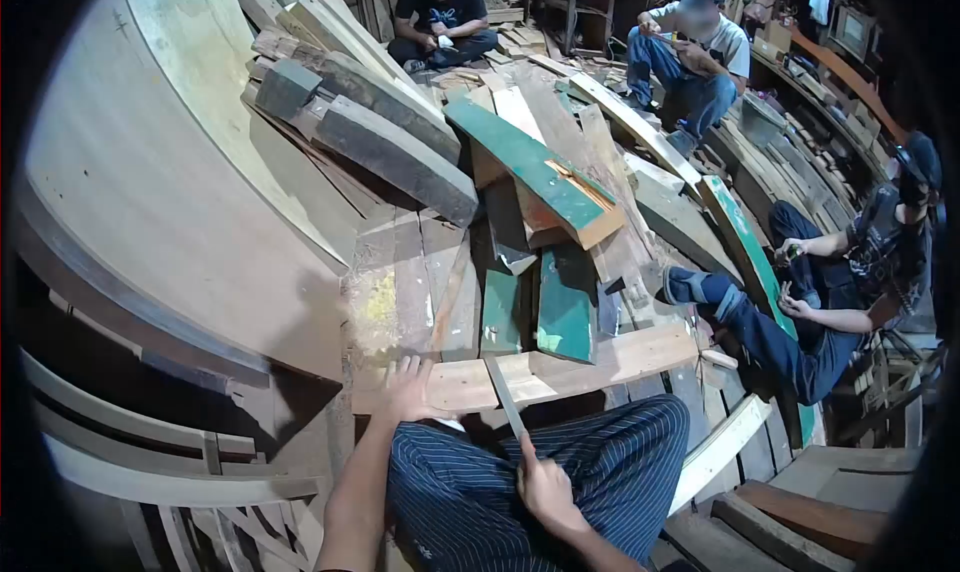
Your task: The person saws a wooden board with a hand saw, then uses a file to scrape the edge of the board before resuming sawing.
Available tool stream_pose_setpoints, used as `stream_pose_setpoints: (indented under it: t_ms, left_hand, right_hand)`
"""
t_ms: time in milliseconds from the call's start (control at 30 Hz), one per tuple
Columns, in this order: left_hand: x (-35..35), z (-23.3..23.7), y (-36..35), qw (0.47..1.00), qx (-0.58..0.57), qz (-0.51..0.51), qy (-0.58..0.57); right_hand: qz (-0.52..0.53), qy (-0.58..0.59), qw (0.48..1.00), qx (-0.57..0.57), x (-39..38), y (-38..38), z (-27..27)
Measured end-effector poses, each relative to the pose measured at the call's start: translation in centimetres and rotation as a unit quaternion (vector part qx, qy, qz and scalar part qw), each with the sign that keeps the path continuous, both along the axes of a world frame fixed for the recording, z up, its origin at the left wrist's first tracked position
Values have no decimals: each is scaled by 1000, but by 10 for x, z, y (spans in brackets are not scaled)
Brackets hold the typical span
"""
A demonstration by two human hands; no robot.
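Observation:
A pale wooden beam (620, 357) lies crosswise just beyond my knees, with a cut or notch near its middle. My left hand (408, 387) rests on the beam's left part, fingers stretched out over it. In my right hand (546, 487), above my striped trousers, is the handle end of a long flat metal file (505, 397). The file points away from me, and its far end touches or overlaps the beam near the notch. My fingers wrap around its near end, so the handle is mostly hidden.
Green-painted timbers (530, 162) and dark beams (400, 157) are piled ahead. A large curved wooden panel (180, 172) stands at left. One person (840, 272) sits at right with legs stretched toward the pile; two others (440, 17) sit farther back. Planks cover the floor.

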State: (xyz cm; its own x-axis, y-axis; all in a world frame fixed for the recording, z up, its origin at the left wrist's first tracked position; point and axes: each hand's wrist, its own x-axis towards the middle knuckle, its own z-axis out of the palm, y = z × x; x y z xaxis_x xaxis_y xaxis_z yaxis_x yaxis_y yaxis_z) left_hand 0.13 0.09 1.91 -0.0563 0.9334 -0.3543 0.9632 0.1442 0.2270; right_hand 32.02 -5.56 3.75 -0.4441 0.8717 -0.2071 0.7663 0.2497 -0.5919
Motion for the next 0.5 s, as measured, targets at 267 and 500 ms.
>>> stream_pose_setpoints:
  t_ms: [267,500]
  left_hand:
    - [-6,-17,-2,999,40,-6,8]
    - [-2,-7,0,1000,23,-6,11]
  right_hand:
    - [26,-57,997,-55,3,-13,13]
    - [24,-6,999,-23,-5,10,7]
